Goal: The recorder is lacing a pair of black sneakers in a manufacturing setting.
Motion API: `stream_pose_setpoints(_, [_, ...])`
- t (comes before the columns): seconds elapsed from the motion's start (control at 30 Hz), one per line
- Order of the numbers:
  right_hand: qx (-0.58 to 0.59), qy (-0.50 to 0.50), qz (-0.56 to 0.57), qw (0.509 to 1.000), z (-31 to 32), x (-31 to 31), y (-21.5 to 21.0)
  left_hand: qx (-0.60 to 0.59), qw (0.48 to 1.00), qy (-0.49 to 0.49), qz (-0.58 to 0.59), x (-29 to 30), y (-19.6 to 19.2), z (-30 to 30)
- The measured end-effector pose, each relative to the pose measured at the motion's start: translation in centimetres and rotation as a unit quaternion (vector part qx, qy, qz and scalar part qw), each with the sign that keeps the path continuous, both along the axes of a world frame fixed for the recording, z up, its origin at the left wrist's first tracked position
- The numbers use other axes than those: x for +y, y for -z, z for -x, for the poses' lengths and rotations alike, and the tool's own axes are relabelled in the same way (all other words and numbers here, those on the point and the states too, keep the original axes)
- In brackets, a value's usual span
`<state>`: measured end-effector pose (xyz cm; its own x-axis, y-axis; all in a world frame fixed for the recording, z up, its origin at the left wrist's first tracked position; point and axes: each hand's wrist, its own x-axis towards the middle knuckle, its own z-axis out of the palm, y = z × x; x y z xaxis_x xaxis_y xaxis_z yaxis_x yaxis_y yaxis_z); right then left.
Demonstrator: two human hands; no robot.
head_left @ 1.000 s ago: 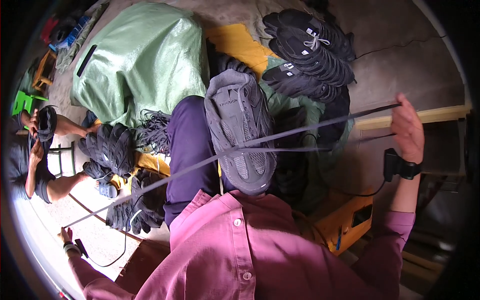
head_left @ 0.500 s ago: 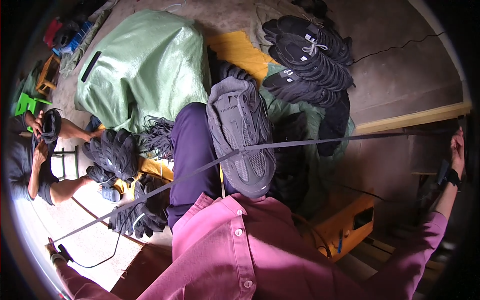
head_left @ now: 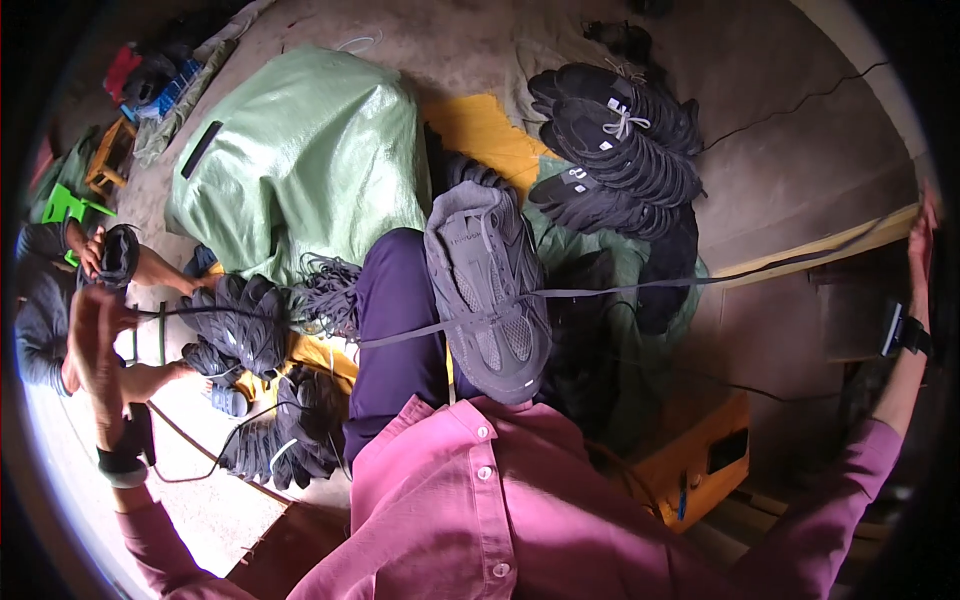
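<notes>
Floor: bare, brownish-grey floor point(head_left: 770, 110) is seen at the upper right, and brighter ground is lit at the lower left.
Grey shoe: 1 grey shoe point(head_left: 488, 270) is set near the middle of the view, just beside the leg in purple trousers point(head_left: 400, 300), with its upper facing up and its toe pointed at the pink shirt point(head_left: 440, 490). What it is supported by is hidden.
Lace: 1 flat grey lace point(head_left: 640, 287) is passed across the front part of the shoe and stretched out to both sides, slightly curved on the right.
Right hand: the lace's far end is grasped in the fingers of the right hand point(head_left: 922, 240), raised at the right edge. A dark wristband point(head_left: 912, 336) is worn below it.
Left hand: the left hand point(head_left: 97, 345) is raised at the left and blurred; whether the lace is gripped there cannot be told.
Shoe piles: black shoes point(head_left: 625, 150) are stacked at the upper right, and more dark shoes point(head_left: 240, 315) are heaped on the left.
Lace bundle: loose dark laces point(head_left: 330, 295) are bunched between those dark shoes and the trousered leg.
Covers: a pale green sack point(head_left: 300, 160) is bulged out at the upper left, near a yellow sheet point(head_left: 485, 130).
Co-worker: a dark item point(head_left: 122, 252) is held by a seated person point(head_left: 45, 300) at the left edge.
Box: an orange box point(head_left: 700, 425) is placed at the lower right.
</notes>
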<state>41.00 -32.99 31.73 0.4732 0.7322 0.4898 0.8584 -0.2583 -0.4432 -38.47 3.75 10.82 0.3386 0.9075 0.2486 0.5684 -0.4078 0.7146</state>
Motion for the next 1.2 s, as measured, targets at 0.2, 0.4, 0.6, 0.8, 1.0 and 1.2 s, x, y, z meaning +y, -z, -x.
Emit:
stream_pose_setpoints(0.2, [0.273, -0.136, 0.030, 0.952, 10.2, 10.7, 6.9, 0.064, 0.955, 0.286, -0.037, -5.8, -3.1, -20.2])
stream_pose_setpoints(0.4, [0.430, -0.283, 0.195, 0.835, 23.0, 15.6, 16.0, 0.055, 0.897, 0.422, -0.119, -6.8, -2.3, -26.4])
stream_pose_setpoints(0.6, [0.265, -0.397, 0.106, 0.873, 27.7, 17.5, 21.3, 0.037, 0.883, 0.423, -0.201, -7.4, -2.2, -28.4])
stream_pose_setpoints(0.8, [0.477, -0.365, 0.234, 0.764, 28.8, 17.5, 21.8, 0.010, 0.873, 0.420, -0.249, -7.1, -1.7, -29.2])
stream_pose_setpoints(1.0, [0.573, -0.383, 0.211, 0.693, 29.1, 17.3, 23.1, -0.003, 0.870, 0.409, -0.274, -6.8, -1.4, -29.7])
stream_pose_setpoints(1.2, [0.657, -0.370, 0.198, 0.626, 29.0, 17.0, 22.9, -0.006, 0.868, 0.402, -0.290, -6.8, -1.1, -30.2])
